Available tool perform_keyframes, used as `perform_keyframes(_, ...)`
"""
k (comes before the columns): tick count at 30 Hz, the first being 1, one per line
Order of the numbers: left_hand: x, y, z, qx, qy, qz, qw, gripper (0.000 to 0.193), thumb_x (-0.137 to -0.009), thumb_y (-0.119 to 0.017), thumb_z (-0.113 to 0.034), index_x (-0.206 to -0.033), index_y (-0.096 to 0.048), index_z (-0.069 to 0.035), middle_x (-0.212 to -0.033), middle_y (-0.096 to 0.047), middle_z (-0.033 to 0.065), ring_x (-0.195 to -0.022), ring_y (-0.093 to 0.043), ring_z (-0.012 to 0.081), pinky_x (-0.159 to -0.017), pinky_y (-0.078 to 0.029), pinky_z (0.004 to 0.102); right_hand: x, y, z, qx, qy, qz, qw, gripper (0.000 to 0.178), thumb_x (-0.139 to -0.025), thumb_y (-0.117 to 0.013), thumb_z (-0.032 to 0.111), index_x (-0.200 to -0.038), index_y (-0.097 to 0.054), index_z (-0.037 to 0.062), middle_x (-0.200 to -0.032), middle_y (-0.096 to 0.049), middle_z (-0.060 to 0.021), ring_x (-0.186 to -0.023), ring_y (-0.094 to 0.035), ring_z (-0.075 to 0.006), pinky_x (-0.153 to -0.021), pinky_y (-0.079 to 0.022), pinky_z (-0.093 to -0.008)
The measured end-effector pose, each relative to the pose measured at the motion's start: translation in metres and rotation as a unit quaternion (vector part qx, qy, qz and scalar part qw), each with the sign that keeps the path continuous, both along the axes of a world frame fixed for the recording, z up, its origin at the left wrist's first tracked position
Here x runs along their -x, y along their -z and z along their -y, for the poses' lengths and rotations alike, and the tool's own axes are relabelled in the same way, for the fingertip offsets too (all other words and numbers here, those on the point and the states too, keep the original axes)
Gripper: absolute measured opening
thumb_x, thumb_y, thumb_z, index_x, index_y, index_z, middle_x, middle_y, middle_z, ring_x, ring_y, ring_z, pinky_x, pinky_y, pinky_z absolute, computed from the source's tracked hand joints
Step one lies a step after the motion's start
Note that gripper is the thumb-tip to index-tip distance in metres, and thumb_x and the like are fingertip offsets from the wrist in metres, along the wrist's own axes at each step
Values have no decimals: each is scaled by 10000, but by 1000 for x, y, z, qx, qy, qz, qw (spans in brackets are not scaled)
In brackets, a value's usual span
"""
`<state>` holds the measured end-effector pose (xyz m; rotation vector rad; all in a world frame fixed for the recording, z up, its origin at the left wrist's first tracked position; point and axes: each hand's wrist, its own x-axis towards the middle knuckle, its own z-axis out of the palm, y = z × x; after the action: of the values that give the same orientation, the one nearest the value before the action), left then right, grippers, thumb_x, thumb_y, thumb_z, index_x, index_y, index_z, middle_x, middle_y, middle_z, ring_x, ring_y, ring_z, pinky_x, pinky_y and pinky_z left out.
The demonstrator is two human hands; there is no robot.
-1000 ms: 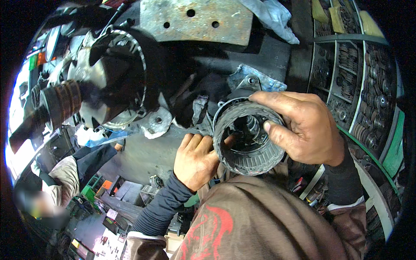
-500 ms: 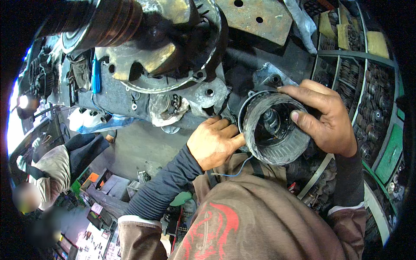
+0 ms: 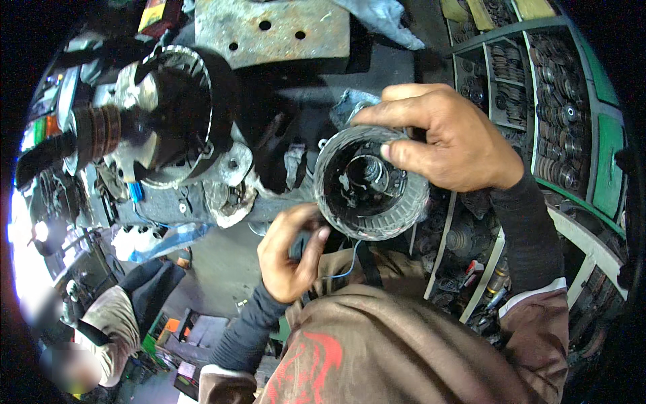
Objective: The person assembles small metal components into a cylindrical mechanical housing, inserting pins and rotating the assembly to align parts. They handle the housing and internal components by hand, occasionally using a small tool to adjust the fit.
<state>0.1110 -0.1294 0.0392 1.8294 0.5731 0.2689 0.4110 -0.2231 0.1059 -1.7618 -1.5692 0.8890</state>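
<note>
Clock bearings taken from the drum, 12 toward the top of the view. Dark grey cylindrical metal drum point(image 3: 370, 222) with a ribbed inner wall: sits just off view centre, open mouth facing the camera. Inside it, a small dark round metal hub point(image 3: 367, 170). Whether the drum rests on anything underneath: cannot tell.

Right hand point(image 3: 444, 138), at 2 o'clock: gripping the drum by its rim, thumb over the inside edge, fingers along the outside. Left hand point(image 3: 288, 254), at 8 o'clock: fingers curled, thumb near them, right beside the drum's rim; cannot tell whether anything is pinched there. Thin blue wire point(image 3: 353, 259) at 6 to 7 o'clock, below the drum.

Crumpled blue cloth point(image 3: 348, 104) at 11 to 12 o'clock, near the drum, on the dark grey worktop point(image 3: 387, 67). Flat, stained pale metal plate point(image 3: 269, 37) with three round holes at 11 o'clock, well apart. Large dark machine assembly point(image 3: 161, 114) with a toothed pale ring, between 9 and 10. Dirty white cloth point(image 3: 235, 214) at 9. Grey metal shelving point(image 3: 527, 114) with stacked discs at 2 o'clock, beyond the right hand.
</note>
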Motion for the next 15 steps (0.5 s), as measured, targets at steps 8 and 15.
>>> perform_keyframes(8, 18, -42, 47, 427, -17, -197, 882, 291, -1013, -733, -105, -1251, -708, 60, -978, -727, 59, -835, -631, 112, -768, -527, 292, 2, 1, -2, -7, -3, 0, 1000, 441, -793, -750, 73, -1209, -718, -68, -1004, -701, -221, -926, -712, -393, -811, -561, -432)
perform_keyframes(15, 1, -49, 73, 115, -69, -191, 972, 222, -929, -787, -94, -1082, -737, 59, -818, -662, 128, -738, -641, 210, -701, -504, 324, -4, 2, -7, 9, -14, -21, 1000, 436, -783, -739, 49, -1205, -723, -58, -970, -694, -209, -866, -700, -386, -772, -556, -426)
